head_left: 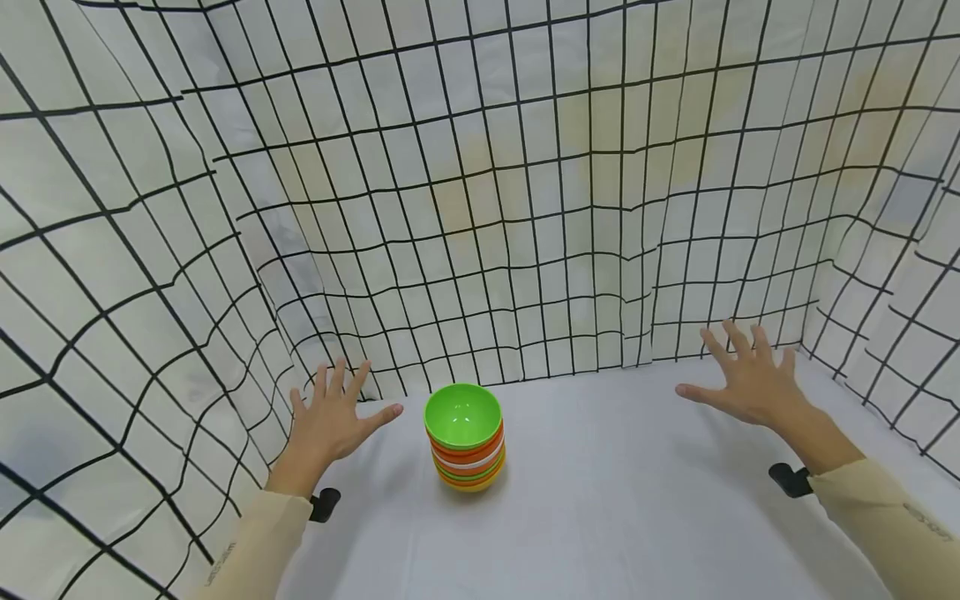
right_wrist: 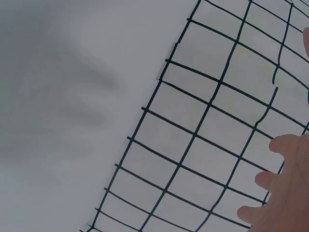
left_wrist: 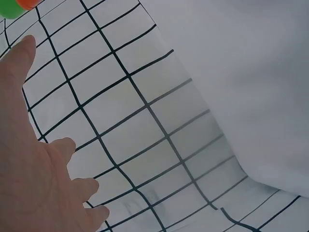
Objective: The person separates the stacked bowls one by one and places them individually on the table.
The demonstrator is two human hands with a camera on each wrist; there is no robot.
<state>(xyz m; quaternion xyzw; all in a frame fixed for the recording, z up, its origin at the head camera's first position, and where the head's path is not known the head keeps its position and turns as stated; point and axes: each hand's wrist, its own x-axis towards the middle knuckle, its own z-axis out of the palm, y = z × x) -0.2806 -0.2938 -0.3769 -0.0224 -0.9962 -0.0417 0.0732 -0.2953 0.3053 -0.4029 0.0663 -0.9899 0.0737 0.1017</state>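
A stack of nested bowls [head_left: 465, 433] stands on the white table, left of the middle in the head view. The top bowl is bright green, and orange, white, green and yellow rims show beneath it. To its left my left hand [head_left: 330, 421] hovers with fingers spread, thumb toward the stack and apart from it. Far to the right my right hand [head_left: 753, 387] is held over the table, fingers spread, holding nothing. A corner of green and orange bowls [left_wrist: 12, 8] shows past the thumb in the left wrist view. Only part of the right hand [right_wrist: 285, 188] appears in the right wrist view.
White cloth walls with a black grid [head_left: 525, 192] enclose the table at the back and both sides. The white tabletop [head_left: 600, 483] stretches between the hands. Small black devices [head_left: 325, 505] sit at both wrists, by the cream sleeves [head_left: 258, 542].
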